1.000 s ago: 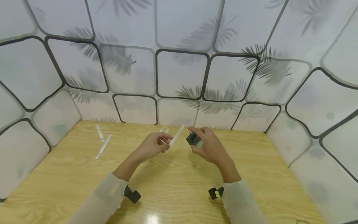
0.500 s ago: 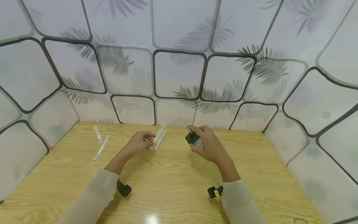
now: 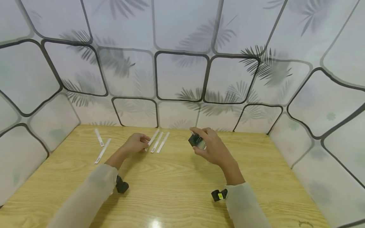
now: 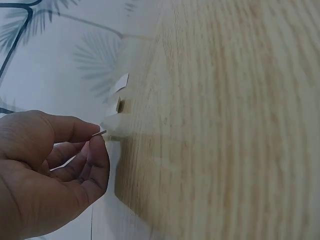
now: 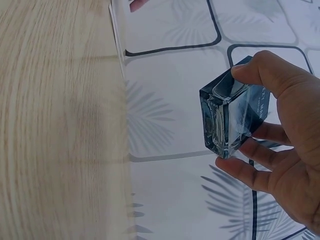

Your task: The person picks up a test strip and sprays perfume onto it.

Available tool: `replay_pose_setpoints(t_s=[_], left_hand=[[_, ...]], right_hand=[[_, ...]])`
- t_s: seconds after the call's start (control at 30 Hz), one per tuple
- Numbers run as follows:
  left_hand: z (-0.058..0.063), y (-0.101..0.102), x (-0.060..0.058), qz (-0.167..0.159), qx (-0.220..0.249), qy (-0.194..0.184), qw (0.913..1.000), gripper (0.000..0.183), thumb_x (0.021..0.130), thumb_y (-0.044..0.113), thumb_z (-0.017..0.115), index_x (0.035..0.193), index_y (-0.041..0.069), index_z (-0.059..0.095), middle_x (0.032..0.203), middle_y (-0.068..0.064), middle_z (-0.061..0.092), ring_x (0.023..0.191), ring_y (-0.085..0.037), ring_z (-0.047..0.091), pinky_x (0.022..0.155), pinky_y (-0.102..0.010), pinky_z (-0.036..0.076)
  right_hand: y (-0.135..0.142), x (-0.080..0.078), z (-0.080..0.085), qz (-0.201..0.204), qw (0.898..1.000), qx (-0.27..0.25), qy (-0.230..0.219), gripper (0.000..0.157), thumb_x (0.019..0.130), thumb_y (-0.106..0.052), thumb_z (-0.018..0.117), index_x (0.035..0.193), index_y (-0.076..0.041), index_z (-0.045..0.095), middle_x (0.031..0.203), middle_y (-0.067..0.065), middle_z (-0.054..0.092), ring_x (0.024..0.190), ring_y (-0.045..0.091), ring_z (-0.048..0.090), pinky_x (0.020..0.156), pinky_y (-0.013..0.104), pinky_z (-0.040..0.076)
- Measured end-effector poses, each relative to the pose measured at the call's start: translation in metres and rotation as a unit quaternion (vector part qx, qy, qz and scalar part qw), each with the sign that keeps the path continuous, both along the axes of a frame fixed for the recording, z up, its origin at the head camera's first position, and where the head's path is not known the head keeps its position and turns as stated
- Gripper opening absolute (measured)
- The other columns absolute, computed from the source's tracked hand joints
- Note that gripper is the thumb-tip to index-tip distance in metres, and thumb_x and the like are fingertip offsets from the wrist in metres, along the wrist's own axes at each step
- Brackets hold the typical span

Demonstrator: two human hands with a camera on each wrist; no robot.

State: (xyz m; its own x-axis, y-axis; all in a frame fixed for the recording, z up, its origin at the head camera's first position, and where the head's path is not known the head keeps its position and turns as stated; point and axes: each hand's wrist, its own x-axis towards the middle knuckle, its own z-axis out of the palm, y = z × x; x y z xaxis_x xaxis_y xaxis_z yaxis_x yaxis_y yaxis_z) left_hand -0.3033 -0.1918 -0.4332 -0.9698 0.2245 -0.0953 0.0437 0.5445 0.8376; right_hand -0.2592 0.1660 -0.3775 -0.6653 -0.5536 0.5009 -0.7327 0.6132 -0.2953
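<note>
Gripping a faceted, blue-tinted glass bottle [image 5: 232, 107] right here, in the right hand [image 5: 300, 120]! Clasping with the thumb on one side, with fingers curled in from the other. Tilted, clear of the tabletop [image 5: 60, 125] and out past its long edge. Marked with pale lettering, too small to read. Backed by a wall [image 5: 165, 195] patterned with fronds and dark, rounded outlines. And up top, near that same edge, just a sliver of the left hand [image 5: 137, 5]!
</note>
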Motion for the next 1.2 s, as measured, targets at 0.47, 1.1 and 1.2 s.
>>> replay_pose_setpoints(t_s=[0.47,1.1,1.2], left_hand=[[0.0,0.0,-0.006,-0.002,-0.024,-0.014,0.9996,0.036,0.094,0.001,0.066,0.127,-0.011,0.061,0.118,-0.025,0.065,0.082,-0.019,0.067,0.075,-0.031,0.06],[0.01,-0.023,0.0,0.0,-0.033,-0.003,0.9995,0.042,0.097,0.006,0.061,0.134,-0.012,0.057,0.12,-0.027,0.064,0.092,-0.028,0.069,0.081,-0.038,0.06],[0.012,-0.031,0.003,0.005,-0.031,-0.003,0.9995,0.042,0.098,0.007,0.062,0.135,-0.012,0.055,0.12,-0.028,0.064,0.091,-0.029,0.069,0.08,-0.039,0.06]], right_hand=[[0.0,0.0,0.0,0.004,1.0,0.0,0.002,0.07,0.09,-0.018,0.08,0.152,-0.018,0.049,0.12,0.014,0.06,0.106,0.029,0.059,0.084,0.049,0.055],[0.003,0.0,0.001,0.003,1.0,0.005,-0.018,0.069,0.091,-0.02,0.079,0.153,-0.02,0.048,0.123,0.014,0.06,0.109,0.029,0.058,0.086,0.049,0.055],[0.002,0.0,0.001,0.003,1.0,0.007,-0.017,0.069,0.091,-0.02,0.079,0.153,-0.02,0.048,0.123,0.013,0.06,0.109,0.028,0.058,0.086,0.049,0.055]])
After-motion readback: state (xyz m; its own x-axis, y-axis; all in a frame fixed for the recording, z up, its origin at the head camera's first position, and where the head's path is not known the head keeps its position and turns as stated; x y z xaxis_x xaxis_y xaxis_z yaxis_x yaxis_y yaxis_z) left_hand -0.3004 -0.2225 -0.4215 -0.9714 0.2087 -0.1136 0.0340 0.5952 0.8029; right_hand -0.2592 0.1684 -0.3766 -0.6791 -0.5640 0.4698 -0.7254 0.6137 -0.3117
